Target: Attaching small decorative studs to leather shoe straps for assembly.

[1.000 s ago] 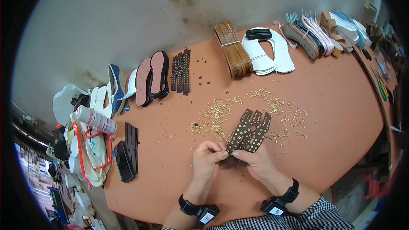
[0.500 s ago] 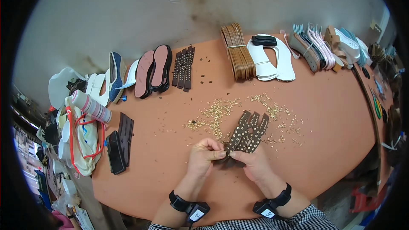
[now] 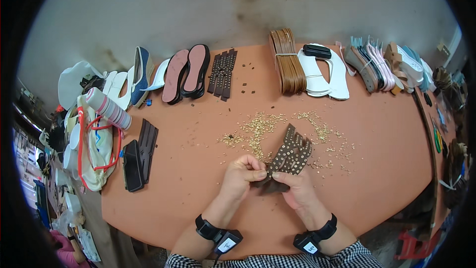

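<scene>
Between my two hands is a dark brown studded shoe upper [image 3: 291, 157], cut into several strips at its far end and dotted with small gold studs. My left hand [image 3: 244, 174] pinches its left edge between thumb and forefinger. My right hand [image 3: 297, 186] grips the lower right part, thumb pressed on the studded face and fingers hidden beneath. Just beyond the hands, loose gold studs [image 3: 258, 130] lie scattered in a wide patch on the orange-brown table [image 3: 198, 213]. Another studded upper [image 3: 222, 74] lies flat farther back.
Pink-topped black soles [image 3: 196, 72], a blue wedge shoe [image 3: 143, 77], a bundle of brown strips [image 3: 287, 64] and white insole sheets [image 3: 337, 77] line the back. At left lie a black phone-like case [image 3: 133, 166], dark strips [image 3: 148, 144] and a striped cup [image 3: 108, 108]. A person [image 3: 69, 248] shows at lower left.
The shoe upper has tilted and bent, its strips now closer together. Both hands keep hold of it. The whole view has shifted slightly.
</scene>
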Tool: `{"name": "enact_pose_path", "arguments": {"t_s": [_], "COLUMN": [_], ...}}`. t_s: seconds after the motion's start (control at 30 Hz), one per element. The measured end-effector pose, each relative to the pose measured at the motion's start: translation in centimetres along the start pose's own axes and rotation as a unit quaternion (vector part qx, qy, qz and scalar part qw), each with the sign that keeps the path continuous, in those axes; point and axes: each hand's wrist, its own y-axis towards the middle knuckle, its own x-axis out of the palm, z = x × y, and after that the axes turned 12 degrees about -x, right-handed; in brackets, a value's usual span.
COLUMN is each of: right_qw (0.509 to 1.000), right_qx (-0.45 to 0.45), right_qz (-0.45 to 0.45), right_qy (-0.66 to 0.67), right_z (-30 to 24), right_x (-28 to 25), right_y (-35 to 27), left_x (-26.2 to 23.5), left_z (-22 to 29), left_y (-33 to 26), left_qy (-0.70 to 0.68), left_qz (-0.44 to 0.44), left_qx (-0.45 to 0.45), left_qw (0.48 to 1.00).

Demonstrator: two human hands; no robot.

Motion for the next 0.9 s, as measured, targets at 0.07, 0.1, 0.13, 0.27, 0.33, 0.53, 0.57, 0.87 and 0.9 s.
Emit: {"name": "enact_pose_path", "arguments": {"t_s": [0.07,0.1,0.13,0.27,0.33,0.53,0.57,0.87,0.9], "right_qw": [0.999,0.998,0.997,0.999,0.997,0.997,0.997,0.989,0.989], "right_qx": [-0.029,-0.043,-0.058,-0.029,-0.028,-0.018,-0.020,0.030,0.032], "right_qz": [-0.002,-0.004,-0.007,0.025,0.037,0.045,0.046,0.083,0.080], "right_qy": [-0.024,-0.037,-0.050,0.023,0.056,0.059,0.055,0.119,0.120], "right_z": [0.0,0.0,-0.1,-0.1,0.0,0.0,0.0,0.6,0.5], "right_x": [0.2,0.3,0.3,0.5,0.6,0.8,0.8,0.2,0.2], "right_y": [-0.2,-0.2,-0.3,-0.2,-0.2,-0.5,-0.5,-0.5,-0.5], "left_x": [0.2,0.5,0.8,1.8,1.5,1.4,1.3,1.1,1.2], "left_z": [0.0,-0.2,-0.4,-1.0,-0.8,-0.9,-1.0,-1.5,-1.4], "left_y": [-0.2,-0.3,-0.4,-0.7,-0.9,-0.8,-0.7,-0.4,-0.5], "left_qy": [0.069,0.069,0.069,0.145,0.307,0.370,0.370,0.221,0.206], "left_qz": [0.021,0.025,0.028,0.070,0.073,0.079,0.073,0.025,0.022], "left_qx": [0.052,0.068,0.084,0.167,0.271,0.258,0.248,0.252,0.236], "left_qw": [0.996,0.995,0.994,0.973,0.909,0.889,0.893,0.942,0.949]}}
